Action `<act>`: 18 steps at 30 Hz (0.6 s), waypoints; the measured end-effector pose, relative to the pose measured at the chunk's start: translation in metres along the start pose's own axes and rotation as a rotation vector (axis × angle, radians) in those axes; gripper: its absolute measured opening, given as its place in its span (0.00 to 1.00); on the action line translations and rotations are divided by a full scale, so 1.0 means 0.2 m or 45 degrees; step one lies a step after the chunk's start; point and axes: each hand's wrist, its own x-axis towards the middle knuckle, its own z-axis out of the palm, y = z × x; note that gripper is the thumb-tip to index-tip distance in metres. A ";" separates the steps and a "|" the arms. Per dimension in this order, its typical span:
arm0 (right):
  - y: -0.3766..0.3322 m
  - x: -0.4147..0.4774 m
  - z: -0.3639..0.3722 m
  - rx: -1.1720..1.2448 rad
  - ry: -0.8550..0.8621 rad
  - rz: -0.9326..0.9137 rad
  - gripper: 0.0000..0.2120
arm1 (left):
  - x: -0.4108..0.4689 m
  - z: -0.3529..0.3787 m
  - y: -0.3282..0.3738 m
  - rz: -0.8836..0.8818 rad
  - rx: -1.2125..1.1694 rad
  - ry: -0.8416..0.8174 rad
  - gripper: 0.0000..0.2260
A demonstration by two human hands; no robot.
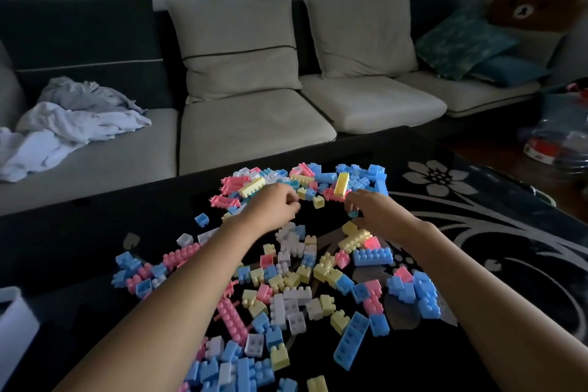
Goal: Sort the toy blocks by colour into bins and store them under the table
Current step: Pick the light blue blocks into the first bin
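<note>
On dark table (76,242) toy blocks (297,294) are scattered, pink, blue, yellow, white | left hand (273,205) is seen with fingers curled at far pile, contents cannot be told | small blue block (352,212) is pinched by right hand (378,212)

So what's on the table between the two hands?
Head view: one small yellow block lies on the table between left hand and right hand, which pinches a blue block.

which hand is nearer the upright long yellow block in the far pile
Right. The right hand sits just right of the base of the long yellow block; the left hand is farther off to its left.
</note>
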 end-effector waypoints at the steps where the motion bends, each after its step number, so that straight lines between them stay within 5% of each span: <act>1: 0.00 0.00 0.00 0.003 -0.003 -0.002 0.13 | 0.01 -0.01 -0.05 -0.043 0.026 0.075 0.11; 9: -0.02 0.00 -0.04 -0.018 -0.042 0.071 0.10 | 0.02 0.03 -0.33 -0.158 0.198 0.236 0.15; 18: -0.06 -0.02 -0.07 -0.031 -0.234 0.150 0.12 | -0.05 0.04 -0.35 -0.133 0.105 0.124 0.05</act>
